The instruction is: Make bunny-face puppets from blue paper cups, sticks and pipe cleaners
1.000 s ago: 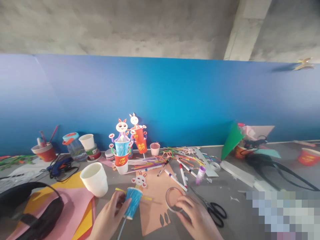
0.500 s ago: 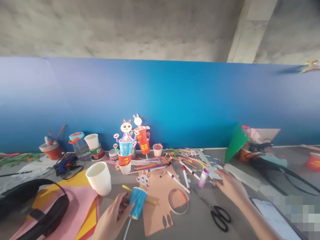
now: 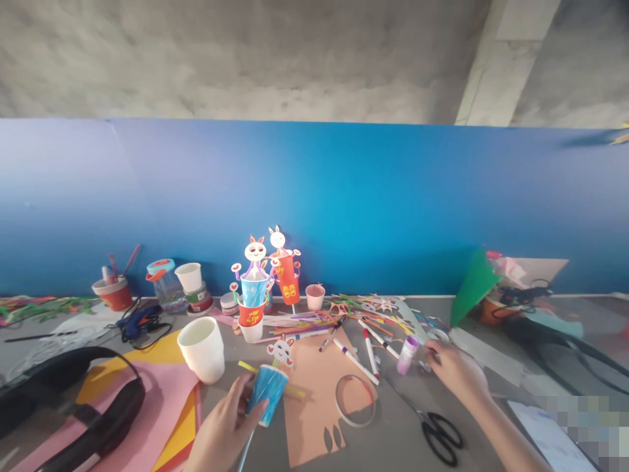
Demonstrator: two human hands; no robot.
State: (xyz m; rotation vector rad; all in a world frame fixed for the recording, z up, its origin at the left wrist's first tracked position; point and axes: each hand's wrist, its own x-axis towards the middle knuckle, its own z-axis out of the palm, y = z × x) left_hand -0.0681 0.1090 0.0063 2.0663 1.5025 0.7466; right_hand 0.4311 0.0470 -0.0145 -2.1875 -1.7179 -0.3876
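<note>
My left hand (image 3: 228, 419) is closed round a blue-coloured paper cup (image 3: 268, 393) tilted above the table. A white rabbit-face cutout (image 3: 280, 354) rises from its top, yellow strips (image 3: 295, 391) stick out at its sides, and a thin stick (image 3: 246, 452) runs down from it. My right hand (image 3: 457, 370) is low over the table, right of a purple glue stick (image 3: 407, 355), fingers curled together near small paper scraps. What the fingertips hold, if anything, is hidden. A ring-shaped tape roll (image 3: 356, 401) rests on orange paper (image 3: 312, 400) between the hands.
Black-handled scissors (image 3: 442, 438) lie in front of my right arm. A white cup (image 3: 200, 351) stands left, beside headphones (image 3: 98, 419) on coloured sheets. Behind are finished rabbit cup figures (image 3: 254, 288), markers (image 3: 356, 362) and loose strips. A phone (image 3: 545, 432) lies at the right.
My right hand has left the tape roll and moved right to beyond the glue stick, its fingers drawing together. My left hand keeps hold of the blue cup. The view has shifted slightly left.
</note>
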